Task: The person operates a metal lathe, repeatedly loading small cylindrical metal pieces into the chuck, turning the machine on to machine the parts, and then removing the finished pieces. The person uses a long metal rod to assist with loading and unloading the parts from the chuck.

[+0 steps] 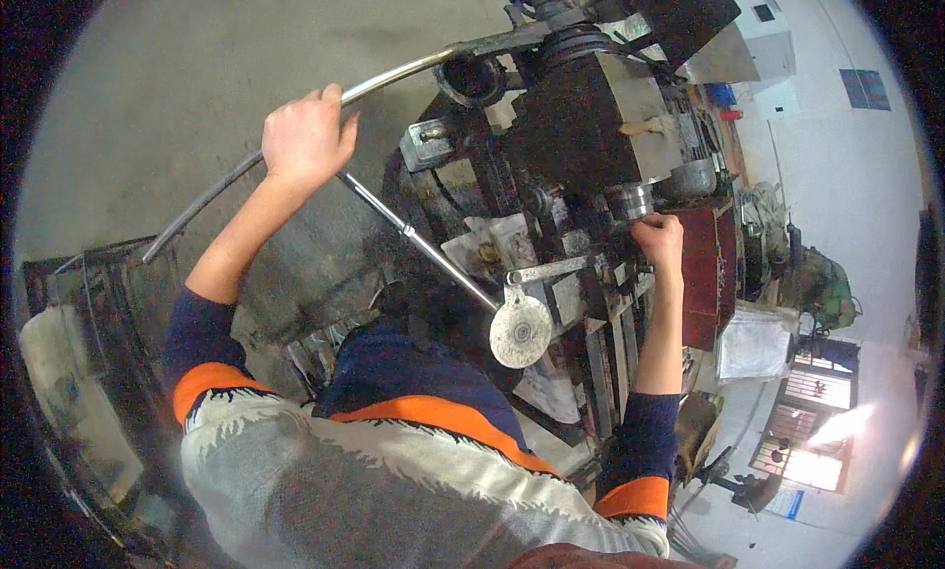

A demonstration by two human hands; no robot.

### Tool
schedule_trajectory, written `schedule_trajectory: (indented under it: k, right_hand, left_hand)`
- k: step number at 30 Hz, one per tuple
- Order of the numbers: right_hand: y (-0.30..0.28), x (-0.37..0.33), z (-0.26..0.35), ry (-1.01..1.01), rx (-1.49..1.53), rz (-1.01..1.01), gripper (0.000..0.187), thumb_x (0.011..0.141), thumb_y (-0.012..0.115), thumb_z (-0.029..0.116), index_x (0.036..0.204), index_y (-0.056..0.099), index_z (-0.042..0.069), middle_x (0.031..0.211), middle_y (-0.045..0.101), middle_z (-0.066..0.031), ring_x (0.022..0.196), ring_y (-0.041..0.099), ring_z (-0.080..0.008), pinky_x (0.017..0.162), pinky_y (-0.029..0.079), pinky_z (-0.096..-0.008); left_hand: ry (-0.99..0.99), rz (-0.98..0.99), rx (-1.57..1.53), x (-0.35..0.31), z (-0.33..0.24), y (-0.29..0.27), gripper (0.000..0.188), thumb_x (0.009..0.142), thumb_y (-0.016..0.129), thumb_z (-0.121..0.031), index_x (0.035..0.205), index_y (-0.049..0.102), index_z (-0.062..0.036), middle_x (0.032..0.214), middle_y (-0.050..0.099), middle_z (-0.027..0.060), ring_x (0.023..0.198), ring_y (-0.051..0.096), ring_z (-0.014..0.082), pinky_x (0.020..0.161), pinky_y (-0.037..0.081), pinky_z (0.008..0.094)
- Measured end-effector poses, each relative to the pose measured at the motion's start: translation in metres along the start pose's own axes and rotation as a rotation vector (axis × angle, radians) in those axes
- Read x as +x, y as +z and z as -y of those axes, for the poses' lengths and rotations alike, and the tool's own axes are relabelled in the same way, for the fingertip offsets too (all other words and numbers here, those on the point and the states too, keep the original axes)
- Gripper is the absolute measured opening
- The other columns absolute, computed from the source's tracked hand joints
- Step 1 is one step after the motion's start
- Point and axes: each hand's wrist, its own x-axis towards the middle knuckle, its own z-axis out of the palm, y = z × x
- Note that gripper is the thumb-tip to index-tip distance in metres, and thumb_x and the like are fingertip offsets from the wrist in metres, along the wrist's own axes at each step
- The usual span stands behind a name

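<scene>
My left hand (305,136) is closed around a long curved lever bar (399,74), part bright metal, part grey. The bar runs from the lower left up to the dark machine (566,116). Against the machine's side, my right hand (661,239) has its fingers curled in at the lower edge of a shiny round metal collar (628,201). Whatever those fingers pinch is hidden. Between my arms, a pale round disc (521,331) hangs at the end of a short flat arm (556,269). A thin chrome rod (418,239) slants down from the lever toward the disc.
A small grey metal box (426,144) is fixed on the machine's left side. Beyond my right arm stand a dark red panel (706,274), a plastic-covered sheet (756,343) and a green machine (825,288). A dark metal frame (123,274) stands at the left.
</scene>
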Motion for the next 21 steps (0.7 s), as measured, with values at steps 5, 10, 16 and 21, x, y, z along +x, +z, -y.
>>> schedule_trajectory:
  k: [5, 10, 16, 21]
  right_hand:
    - [0.004, 0.001, -0.009, -0.001, -0.001, -0.012, 0.027, 0.062, 0.063, 0.020, 0.079, 0.068, -0.001, 0.067, 0.062, -0.0215, 0.065, 0.064, -0.0306, 0.062, 0.049, -0.0357]
    - [0.003, 0.002, -0.012, -0.046, 0.013, -0.007, 0.027, 0.063, 0.062, 0.020, 0.080, 0.067, -0.001, 0.068, 0.061, -0.0228, 0.065, 0.063, -0.0329, 0.062, 0.049, -0.0367]
    - [0.003, 0.002, -0.012, -0.031, 0.019, 0.005, 0.029, 0.063, 0.063, 0.020, 0.082, 0.067, -0.002, 0.070, 0.062, -0.0232, 0.067, 0.064, -0.0333, 0.064, 0.049, -0.0376]
    - [0.000, 0.000, -0.006, -0.003, 0.011, 0.034, 0.029, 0.064, 0.062, 0.020, 0.083, 0.068, 0.000, 0.072, 0.063, -0.0220, 0.069, 0.065, -0.0307, 0.066, 0.049, -0.0369]
  left_hand:
    - [-0.002, -0.004, -0.017, -0.001, 0.000, 0.000, 0.027, 0.079, 0.058, -0.031, 0.085, 0.054, -0.0054, 0.076, 0.061, 0.0125, 0.071, 0.063, 0.0298, 0.060, 0.051, 0.0405]
    - [-0.013, 0.007, -0.015, -0.001, -0.001, -0.001, 0.027, 0.079, 0.058, -0.031, 0.085, 0.054, -0.0052, 0.077, 0.061, 0.0126, 0.071, 0.063, 0.0300, 0.061, 0.051, 0.0406]
    - [-0.015, 0.016, -0.016, 0.000, -0.001, 0.001, 0.027, 0.079, 0.058, -0.031, 0.086, 0.054, -0.0053, 0.078, 0.061, 0.0123, 0.072, 0.063, 0.0299, 0.063, 0.051, 0.0404]
    - [-0.016, 0.026, -0.005, 0.000, 0.000, 0.002, 0.027, 0.079, 0.058, -0.031, 0.086, 0.054, -0.0054, 0.078, 0.061, 0.0120, 0.073, 0.063, 0.0295, 0.063, 0.051, 0.0403]
